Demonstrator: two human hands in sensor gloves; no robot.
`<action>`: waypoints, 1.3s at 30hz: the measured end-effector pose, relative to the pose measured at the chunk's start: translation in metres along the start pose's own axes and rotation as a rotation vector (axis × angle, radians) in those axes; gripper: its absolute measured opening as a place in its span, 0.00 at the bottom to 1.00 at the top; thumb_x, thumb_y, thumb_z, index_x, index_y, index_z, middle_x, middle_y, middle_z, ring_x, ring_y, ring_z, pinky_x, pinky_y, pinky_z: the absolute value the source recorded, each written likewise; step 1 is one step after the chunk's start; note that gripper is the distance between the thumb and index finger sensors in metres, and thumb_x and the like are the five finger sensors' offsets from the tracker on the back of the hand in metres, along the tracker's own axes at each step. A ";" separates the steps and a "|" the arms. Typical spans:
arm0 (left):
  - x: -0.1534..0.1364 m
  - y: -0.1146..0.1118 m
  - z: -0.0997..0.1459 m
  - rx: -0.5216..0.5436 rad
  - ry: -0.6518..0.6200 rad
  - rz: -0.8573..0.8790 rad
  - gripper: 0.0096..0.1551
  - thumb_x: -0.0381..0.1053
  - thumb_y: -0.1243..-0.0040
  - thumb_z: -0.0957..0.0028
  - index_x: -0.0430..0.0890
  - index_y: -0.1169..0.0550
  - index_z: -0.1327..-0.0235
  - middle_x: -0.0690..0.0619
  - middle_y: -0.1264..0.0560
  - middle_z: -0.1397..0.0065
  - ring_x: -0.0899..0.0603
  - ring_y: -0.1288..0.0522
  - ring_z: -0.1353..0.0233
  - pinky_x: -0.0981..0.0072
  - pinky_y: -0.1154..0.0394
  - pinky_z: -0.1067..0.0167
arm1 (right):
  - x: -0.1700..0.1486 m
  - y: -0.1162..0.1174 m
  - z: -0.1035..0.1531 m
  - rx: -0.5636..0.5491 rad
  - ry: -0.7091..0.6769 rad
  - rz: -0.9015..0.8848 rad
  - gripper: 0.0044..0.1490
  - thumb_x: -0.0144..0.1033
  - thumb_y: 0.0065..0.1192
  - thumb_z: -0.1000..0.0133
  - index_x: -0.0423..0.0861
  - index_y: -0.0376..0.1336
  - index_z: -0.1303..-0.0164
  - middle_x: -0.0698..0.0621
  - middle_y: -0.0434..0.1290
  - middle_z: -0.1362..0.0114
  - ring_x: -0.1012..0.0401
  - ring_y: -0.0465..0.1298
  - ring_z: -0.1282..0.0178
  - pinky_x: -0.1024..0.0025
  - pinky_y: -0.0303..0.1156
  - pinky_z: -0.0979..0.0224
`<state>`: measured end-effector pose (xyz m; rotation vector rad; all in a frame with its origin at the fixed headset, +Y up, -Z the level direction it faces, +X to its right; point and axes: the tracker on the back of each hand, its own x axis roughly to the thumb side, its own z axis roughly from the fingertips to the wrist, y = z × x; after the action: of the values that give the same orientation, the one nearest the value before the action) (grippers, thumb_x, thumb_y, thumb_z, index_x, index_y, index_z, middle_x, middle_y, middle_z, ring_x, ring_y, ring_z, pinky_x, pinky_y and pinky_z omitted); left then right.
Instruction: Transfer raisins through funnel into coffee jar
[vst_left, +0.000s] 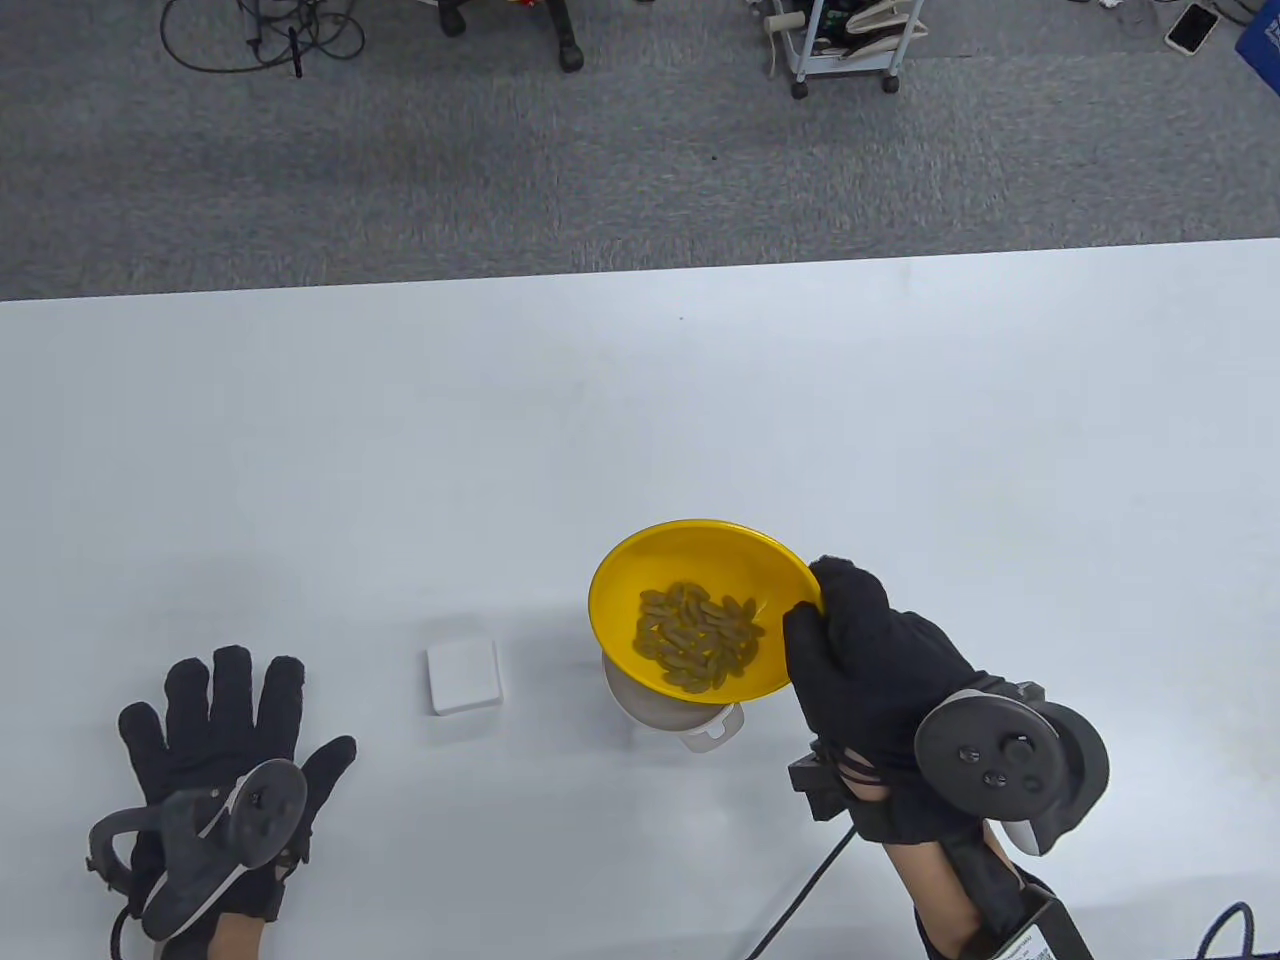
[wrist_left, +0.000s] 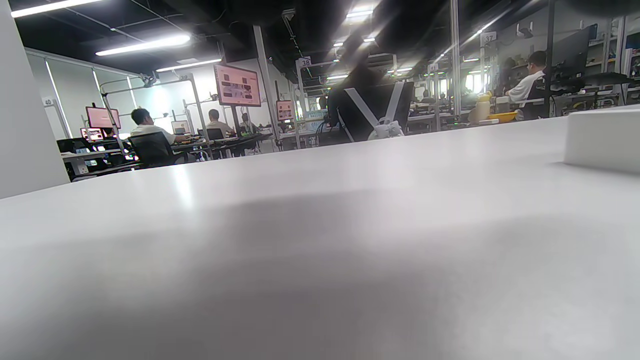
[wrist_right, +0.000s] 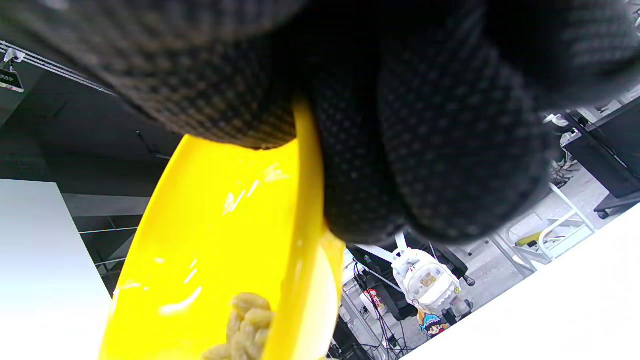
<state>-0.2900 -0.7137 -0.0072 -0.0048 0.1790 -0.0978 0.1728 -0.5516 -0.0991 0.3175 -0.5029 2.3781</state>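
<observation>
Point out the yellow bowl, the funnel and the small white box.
yellow bowl (vst_left: 690, 555): table view, bare inner wall above the raisins.
funnel (vst_left: 640, 705): table view, rim showing below the bowl.
small white box (vst_left: 463, 676): table view, top face.

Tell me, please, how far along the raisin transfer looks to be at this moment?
Early pouring stage. Done: the right hand grips the yellow bowl by its rim, raised over the white funnel. In hand: the bowl is tilted, raisins gathered toward its lower side. Left: nearly all raisins remain in the bowl; the jar is hidden beneath. The left hand rests flat on the table.
</observation>
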 end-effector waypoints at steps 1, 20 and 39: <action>0.000 0.000 0.000 -0.001 0.000 0.000 0.53 0.83 0.56 0.59 0.63 0.42 0.19 0.50 0.47 0.10 0.31 0.52 0.13 0.24 0.55 0.24 | 0.000 0.000 0.000 -0.003 -0.001 0.005 0.31 0.41 0.79 0.49 0.36 0.69 0.45 0.43 0.89 0.64 0.51 0.88 0.73 0.52 0.84 0.61; 0.002 0.000 -0.001 -0.004 -0.003 -0.011 0.52 0.83 0.55 0.59 0.63 0.41 0.19 0.50 0.47 0.10 0.31 0.52 0.13 0.24 0.55 0.24 | 0.004 0.008 0.005 -0.064 -0.062 0.019 0.30 0.41 0.80 0.50 0.37 0.69 0.46 0.43 0.89 0.63 0.50 0.89 0.72 0.51 0.84 0.62; 0.003 0.000 -0.001 -0.004 -0.003 -0.014 0.53 0.83 0.55 0.60 0.63 0.41 0.19 0.51 0.48 0.10 0.31 0.53 0.13 0.24 0.55 0.24 | 0.007 0.008 0.007 -0.090 -0.095 0.013 0.29 0.41 0.80 0.49 0.37 0.69 0.46 0.43 0.89 0.63 0.49 0.89 0.71 0.51 0.84 0.60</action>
<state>-0.2874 -0.7142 -0.0088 -0.0103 0.1765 -0.1115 0.1626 -0.5564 -0.0927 0.3884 -0.6564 2.3530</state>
